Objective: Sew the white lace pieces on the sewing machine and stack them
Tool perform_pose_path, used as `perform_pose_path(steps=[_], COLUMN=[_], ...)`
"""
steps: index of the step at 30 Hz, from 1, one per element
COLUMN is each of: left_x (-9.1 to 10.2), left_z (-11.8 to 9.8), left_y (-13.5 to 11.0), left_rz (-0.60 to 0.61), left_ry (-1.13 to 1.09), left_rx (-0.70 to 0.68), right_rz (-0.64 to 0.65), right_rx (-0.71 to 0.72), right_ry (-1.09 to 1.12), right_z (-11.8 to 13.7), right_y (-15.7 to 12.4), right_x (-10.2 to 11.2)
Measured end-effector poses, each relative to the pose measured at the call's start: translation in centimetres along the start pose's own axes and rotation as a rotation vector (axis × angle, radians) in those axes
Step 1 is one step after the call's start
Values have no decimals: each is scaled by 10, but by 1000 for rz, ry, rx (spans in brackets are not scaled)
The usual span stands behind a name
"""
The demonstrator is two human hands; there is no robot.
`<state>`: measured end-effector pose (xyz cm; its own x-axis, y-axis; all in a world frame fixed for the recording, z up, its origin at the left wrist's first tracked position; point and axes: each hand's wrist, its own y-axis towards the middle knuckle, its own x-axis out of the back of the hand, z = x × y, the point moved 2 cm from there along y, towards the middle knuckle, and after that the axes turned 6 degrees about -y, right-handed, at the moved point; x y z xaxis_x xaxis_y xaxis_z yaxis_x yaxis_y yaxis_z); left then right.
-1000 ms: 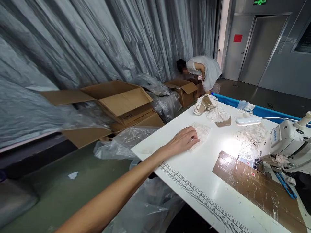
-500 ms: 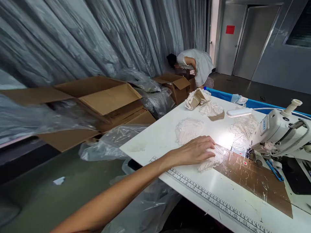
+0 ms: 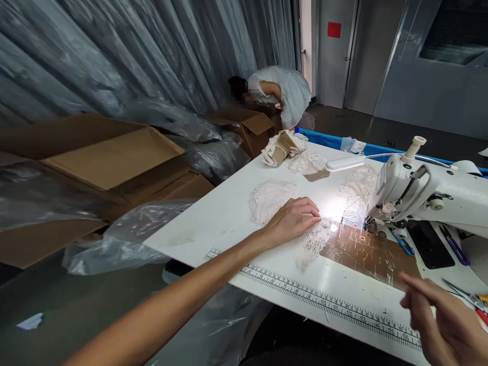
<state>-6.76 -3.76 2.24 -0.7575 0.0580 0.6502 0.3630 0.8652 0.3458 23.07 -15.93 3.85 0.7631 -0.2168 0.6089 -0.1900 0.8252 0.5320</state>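
My left hand (image 3: 293, 219) lies on the white sewing table (image 3: 229, 223), fingers pinched on a white lace piece (image 3: 314, 243) that trails toward the front edge. A stack of the same lace pieces (image 3: 269, 199) sits just behind that hand. My right hand (image 3: 444, 323) hovers at the bottom right over the table's front edge, index finger stretched out and the other fingers loosely curled, holding nothing. The white sewing machine (image 3: 427, 190) stands to the right, its lamp (image 3: 345, 163) lighting the table. A brown taped patch (image 3: 371, 254) lies in front of the needle.
More lace and brown card (image 3: 284, 147) lie at the table's far end. A printed ruler (image 3: 324, 305) runs along the front edge. Open cardboard boxes (image 3: 110, 162) and plastic sheeting (image 3: 125, 239) crowd the floor at left. A person (image 3: 282, 94) bends over a box at the back. Scissors (image 3: 463, 294) lie at right.
My left hand has drawn one lace piece off the stack toward the machine. My right hand has come into view at the bottom right. The view has swung right.
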Motion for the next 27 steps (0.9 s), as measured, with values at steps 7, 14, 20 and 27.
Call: perform_pose_path(steps=[7, 14, 20, 27], left_x=[-31, -29, -27, -31], left_z=[-80, -97, -54, -16], left_y=[-14, -18, -11, 7], left_rz=[355, 329, 192, 64], left_ry=[-406, -548, -346, 381], left_rx=[-81, 57, 167, -105], right_rz=[253, 704, 708, 389], right_rx=[21, -201, -438, -256], right_ry=[178, 716, 664, -175], right_z=[1, 9, -28, -60], right_y=[35, 26, 35, 65], right_x=[-30, -45, -54, -50])
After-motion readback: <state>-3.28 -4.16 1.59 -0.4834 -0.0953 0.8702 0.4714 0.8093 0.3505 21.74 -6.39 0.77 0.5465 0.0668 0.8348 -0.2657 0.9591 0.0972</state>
